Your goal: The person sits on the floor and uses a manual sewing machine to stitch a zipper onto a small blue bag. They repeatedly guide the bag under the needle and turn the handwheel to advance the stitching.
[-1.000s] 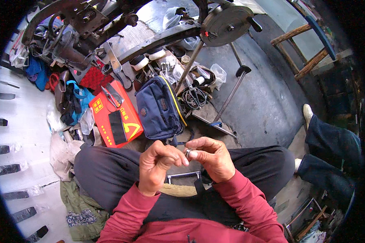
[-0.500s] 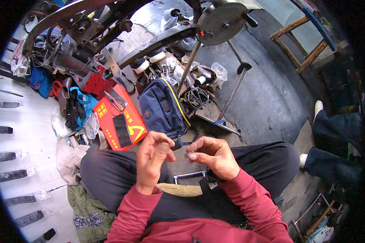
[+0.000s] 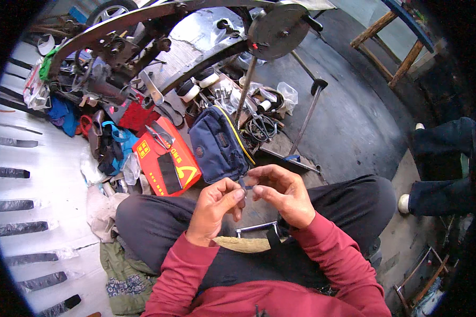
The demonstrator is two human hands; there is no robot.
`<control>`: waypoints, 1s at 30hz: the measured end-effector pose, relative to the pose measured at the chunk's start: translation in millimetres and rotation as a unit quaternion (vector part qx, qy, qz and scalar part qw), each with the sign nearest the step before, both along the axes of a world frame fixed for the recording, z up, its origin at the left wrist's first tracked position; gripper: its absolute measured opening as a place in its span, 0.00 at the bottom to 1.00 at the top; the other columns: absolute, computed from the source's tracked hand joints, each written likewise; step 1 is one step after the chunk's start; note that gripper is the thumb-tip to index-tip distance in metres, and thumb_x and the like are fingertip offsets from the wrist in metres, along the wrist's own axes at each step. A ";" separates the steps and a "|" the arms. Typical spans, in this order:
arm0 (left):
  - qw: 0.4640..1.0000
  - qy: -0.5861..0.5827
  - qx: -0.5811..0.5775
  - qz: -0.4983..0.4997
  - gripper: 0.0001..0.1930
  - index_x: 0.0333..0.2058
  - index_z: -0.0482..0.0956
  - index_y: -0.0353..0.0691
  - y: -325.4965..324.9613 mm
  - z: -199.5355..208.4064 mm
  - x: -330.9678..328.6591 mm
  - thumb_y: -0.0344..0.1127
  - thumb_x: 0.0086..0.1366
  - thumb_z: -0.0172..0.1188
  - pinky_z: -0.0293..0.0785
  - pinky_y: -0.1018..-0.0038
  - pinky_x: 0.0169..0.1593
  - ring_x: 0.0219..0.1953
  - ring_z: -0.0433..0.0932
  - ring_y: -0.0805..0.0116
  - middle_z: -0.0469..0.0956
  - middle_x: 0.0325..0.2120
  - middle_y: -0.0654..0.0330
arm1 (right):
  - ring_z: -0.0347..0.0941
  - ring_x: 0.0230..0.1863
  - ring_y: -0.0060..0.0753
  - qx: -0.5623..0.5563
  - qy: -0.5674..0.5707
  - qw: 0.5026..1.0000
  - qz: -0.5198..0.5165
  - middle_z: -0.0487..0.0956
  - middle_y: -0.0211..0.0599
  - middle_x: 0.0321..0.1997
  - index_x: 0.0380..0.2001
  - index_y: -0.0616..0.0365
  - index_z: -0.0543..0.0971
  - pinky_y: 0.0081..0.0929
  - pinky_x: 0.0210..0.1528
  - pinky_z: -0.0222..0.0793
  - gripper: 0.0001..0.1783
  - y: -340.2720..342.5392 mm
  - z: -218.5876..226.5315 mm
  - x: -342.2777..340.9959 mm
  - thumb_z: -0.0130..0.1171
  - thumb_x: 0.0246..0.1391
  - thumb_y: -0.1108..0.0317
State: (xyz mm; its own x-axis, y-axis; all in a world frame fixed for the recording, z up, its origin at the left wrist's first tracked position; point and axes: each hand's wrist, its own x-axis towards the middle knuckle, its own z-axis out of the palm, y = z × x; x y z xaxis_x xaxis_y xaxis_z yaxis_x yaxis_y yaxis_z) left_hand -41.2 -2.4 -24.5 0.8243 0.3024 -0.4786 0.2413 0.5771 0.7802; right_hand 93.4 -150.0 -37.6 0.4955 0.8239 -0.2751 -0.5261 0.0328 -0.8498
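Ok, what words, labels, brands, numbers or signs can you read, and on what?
Red box: yellow printed characters; I don't copy wording out.
Olive garment: pale block lettering, likewise not copied.
Navy bag: round badge and small patch, too small to read.

There's 1 navy bag (image 3: 215,145), 1 red/ylw box (image 3: 151,168), 2 hands (image 3: 209,211) (image 3: 291,201)

We see one small, greyish thing (image 3: 245,189), held where the left hand (image 3: 211,211) and the right hand (image 3: 286,199) come near each other. It is mostly covered, so we cannot tell its full shape or its exact pose.
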 end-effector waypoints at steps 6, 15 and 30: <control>0.977 -0.041 -0.123 0.172 0.09 0.33 0.74 0.47 -13.7 4.0 -2.7 0.42 0.70 0.59 0.61 0.75 0.26 0.21 0.64 0.77 0.70 0.24 0.69 | 0.76 0.38 0.23 -0.002 -0.388 0.920 -0.050 0.77 0.33 0.37 0.45 0.62 0.79 0.21 0.43 0.73 0.19 -0.7 4.8 -10.7 0.65 0.48 0.84; 0.951 -0.115 -0.103 0.268 0.05 0.39 0.76 0.45 -38.4 6.9 -5.5 0.38 0.72 0.58 0.62 0.78 0.28 0.21 0.65 0.80 0.71 0.25 0.69 | 0.80 0.36 0.38 -0.121 -0.311 0.936 0.113 0.82 0.40 0.34 0.45 0.59 0.80 0.33 0.41 0.75 0.18 1.6 -8.9 -17.3 0.69 0.51 0.68; 0.914 -0.114 0.239 0.307 0.03 0.40 0.77 0.40 -55.5 13.8 -8.1 0.30 0.71 0.59 0.67 0.79 0.38 0.30 0.67 0.79 0.74 0.31 0.68 | 0.71 0.36 0.16 0.069 0.127 0.988 -0.057 0.80 0.28 0.40 0.50 0.64 0.78 0.18 0.36 0.69 0.16 1.7 2.2 -68.7 0.64 0.62 0.67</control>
State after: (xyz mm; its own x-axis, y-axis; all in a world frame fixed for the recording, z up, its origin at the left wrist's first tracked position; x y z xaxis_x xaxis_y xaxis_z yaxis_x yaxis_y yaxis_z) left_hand -49.3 -57.9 -10.7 0.4905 0.8714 -0.0083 -0.2137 0.1295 0.9683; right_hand 24.6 -148.3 -35.4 0.5173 0.8044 -0.2921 -0.7082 0.2107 -0.6738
